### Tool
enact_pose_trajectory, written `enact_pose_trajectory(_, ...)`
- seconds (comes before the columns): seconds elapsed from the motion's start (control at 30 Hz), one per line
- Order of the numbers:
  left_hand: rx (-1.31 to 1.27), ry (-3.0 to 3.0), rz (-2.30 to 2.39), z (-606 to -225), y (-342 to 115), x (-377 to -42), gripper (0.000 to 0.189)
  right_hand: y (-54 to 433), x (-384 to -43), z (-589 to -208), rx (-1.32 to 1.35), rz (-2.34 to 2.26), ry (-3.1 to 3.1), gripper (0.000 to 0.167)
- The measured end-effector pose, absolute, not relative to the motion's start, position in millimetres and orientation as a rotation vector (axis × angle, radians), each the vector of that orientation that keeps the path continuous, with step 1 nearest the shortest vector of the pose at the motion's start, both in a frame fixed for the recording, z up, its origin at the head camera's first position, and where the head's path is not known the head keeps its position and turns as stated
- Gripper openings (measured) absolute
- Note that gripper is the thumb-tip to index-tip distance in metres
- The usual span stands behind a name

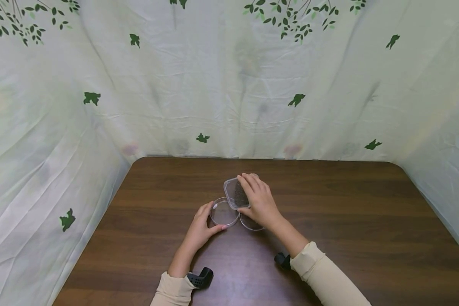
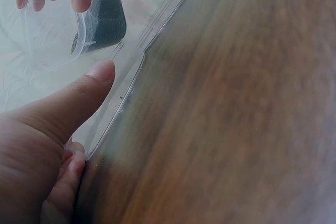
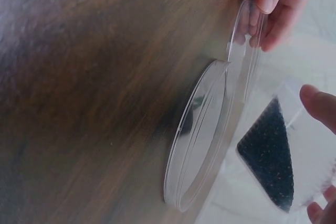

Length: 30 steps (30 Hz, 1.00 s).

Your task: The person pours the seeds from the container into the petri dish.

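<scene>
On the table lie two clear petri dishes side by side, their rims meeting. My left hand (image 1: 197,231) holds the left petri dish (image 1: 224,213), thumb at its near rim and fingers at its far left rim. My right hand (image 1: 262,205) grips a clear square plastic tub (image 1: 229,186) from above, thumb on one side and fingers on the other. Inside it, dark fine grains (image 3: 269,156) are heaped toward one side, as the tub is tilted. The tub hangs above the dishes, partly covering the right petri dish (image 3: 197,156).
The brown wooden table (image 1: 348,221) extends to both sides. White cloth with green leaf prints (image 1: 214,85) hangs behind its back edge and along the sides. A black wrist camera (image 1: 201,278) sits on the left wrist, another (image 1: 282,260) on the right.
</scene>
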State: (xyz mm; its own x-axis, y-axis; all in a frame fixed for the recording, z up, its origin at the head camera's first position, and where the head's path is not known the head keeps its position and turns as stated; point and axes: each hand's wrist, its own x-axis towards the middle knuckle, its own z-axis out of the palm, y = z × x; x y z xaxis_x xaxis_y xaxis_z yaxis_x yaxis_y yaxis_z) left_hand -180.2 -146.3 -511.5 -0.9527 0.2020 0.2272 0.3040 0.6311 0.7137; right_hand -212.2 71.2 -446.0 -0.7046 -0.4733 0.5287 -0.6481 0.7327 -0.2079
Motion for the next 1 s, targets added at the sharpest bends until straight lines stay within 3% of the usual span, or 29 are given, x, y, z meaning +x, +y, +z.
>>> enact_pose_trajectory(1.0, -0.425, -2.728, -1.234, -512.1, -146.4, -181.1, 0.086, 62.6, -214.3, -446.6, 0.973, 0.385, -2.433, 0.103)
